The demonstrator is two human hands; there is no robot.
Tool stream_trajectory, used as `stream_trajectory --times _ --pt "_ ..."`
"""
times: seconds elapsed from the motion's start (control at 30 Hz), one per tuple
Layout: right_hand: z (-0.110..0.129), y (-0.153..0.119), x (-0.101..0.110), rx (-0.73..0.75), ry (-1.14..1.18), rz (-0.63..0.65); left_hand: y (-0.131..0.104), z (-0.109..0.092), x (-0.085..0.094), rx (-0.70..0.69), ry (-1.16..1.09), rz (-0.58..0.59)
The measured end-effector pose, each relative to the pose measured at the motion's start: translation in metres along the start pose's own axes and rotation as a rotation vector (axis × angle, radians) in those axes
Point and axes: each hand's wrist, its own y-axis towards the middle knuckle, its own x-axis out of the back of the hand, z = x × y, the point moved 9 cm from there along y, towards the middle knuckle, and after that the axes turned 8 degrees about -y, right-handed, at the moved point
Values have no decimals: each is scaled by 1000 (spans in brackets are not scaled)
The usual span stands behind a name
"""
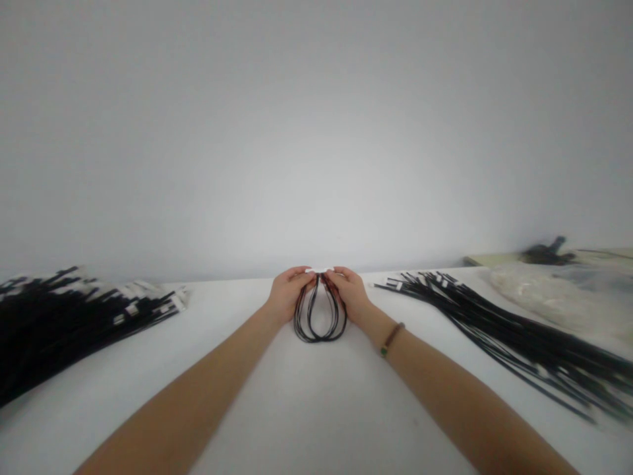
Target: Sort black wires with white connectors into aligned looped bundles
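A thin black cable [320, 340], bent into several loops, hangs between my hands above the middle of the white table. My left hand [291, 290] is closed on its upper left side, thumb and fingers pinching near the top. On the other side my right hand [350, 291] pinches it the same way, with a bracelet on that wrist. Small white pieces [319, 270], seemingly connectors, show at the top between the fingertips; their details are too small to make out. Some reddish strands show beside the black ones.
At the left lies a large pile of black cables [64, 330] with white ends. A bundle of black cables [489, 323] stretches across the right side. Beyond it are a clear plastic bag [558, 290] and a dark object [546, 253]. A pale wall [316, 132] rises behind the table [306, 409].
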Motion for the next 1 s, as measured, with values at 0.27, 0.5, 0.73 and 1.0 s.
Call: stream_trajectory --times 0.27,0.5,0.73,1.0 --pt "0 -1 -1 -12 18 15 -1 -3 -1 -17 6 4" --pt "0 0 -3 18 30 65 -1 -4 -2 -29 7 25" --pt "1 -1 -4 26 17 66 -2 -4 -4 -35 -4 49" --pt "5 -2 -6 44 33 79 -3 -4 -6 -26 16 60"
